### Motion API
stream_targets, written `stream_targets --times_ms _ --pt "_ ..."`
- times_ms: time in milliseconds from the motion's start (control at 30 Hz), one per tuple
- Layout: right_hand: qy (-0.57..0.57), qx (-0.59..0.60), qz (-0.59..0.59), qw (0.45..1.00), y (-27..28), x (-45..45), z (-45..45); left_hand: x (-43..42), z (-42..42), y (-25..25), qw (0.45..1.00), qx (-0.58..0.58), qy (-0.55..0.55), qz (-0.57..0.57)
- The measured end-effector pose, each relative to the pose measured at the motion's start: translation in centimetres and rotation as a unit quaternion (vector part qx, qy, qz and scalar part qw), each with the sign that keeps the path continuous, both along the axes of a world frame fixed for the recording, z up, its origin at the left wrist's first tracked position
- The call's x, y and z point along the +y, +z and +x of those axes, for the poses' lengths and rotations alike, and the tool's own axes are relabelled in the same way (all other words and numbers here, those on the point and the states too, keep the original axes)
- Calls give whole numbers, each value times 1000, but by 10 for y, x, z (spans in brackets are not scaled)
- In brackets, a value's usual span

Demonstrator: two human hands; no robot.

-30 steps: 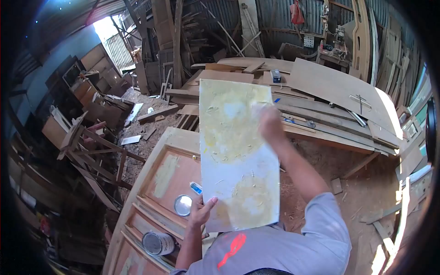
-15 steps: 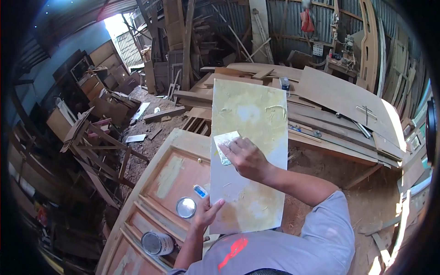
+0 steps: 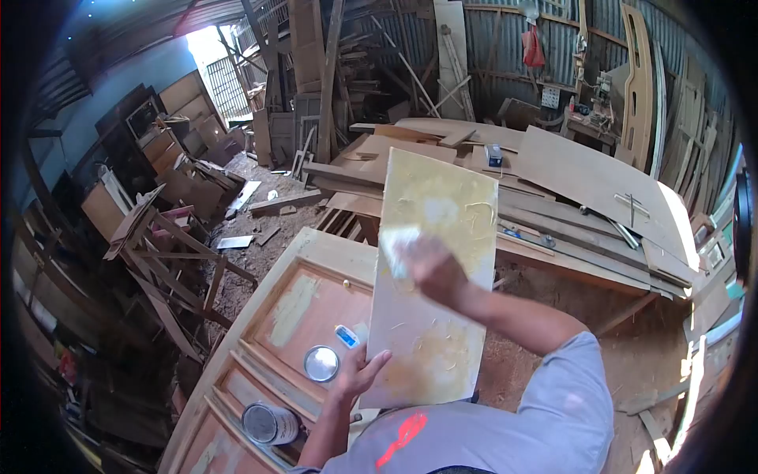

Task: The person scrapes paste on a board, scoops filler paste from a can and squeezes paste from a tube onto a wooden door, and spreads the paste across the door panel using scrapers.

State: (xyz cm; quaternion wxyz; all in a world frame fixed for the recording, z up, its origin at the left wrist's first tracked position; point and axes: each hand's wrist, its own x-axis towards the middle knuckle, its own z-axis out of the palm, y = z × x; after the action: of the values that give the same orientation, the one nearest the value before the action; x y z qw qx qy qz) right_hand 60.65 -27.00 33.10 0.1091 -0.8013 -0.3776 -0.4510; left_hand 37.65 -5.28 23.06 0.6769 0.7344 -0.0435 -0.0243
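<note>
My left hand (image 3: 362, 373) grips the lower left edge of a pale rectangular board (image 3: 410, 316), its thumb on the front and its fingers hidden behind. The board is held tilted up in front of my body, with yellowish paste smeared over its upper and lower parts. My right hand (image 3: 439, 272), blurred by motion, is closed on a flat white spreader (image 3: 398, 251) at the board's left edge. Whether the spreader touches the surface I cannot tell. Beneath my left hand lies a panelled wooden door (image 3: 272, 254), with a paint can (image 3: 268, 423), a round metal lid (image 3: 321, 363) and a blue-and-white tube (image 3: 346, 336) on it.
Stacked planks and sheets (image 3: 584, 245) fill a bench beyond the board, with a small blue box (image 3: 493, 155) on it. A wooden trestle (image 3: 185, 253) stands at left. Scrap wood and upright boards line the walls.
My right hand and the spreader have moved slightly up relative to the board and are now blurred. The board has tilted and its top has shifted right. My left hand keeps its hold.
</note>
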Motion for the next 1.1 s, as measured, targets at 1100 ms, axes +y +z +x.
stream_targets --times_ms 1100 --pt "-80 195 -24 977 -8 -11 27 -2 -16 -22 999 28 -8 18"
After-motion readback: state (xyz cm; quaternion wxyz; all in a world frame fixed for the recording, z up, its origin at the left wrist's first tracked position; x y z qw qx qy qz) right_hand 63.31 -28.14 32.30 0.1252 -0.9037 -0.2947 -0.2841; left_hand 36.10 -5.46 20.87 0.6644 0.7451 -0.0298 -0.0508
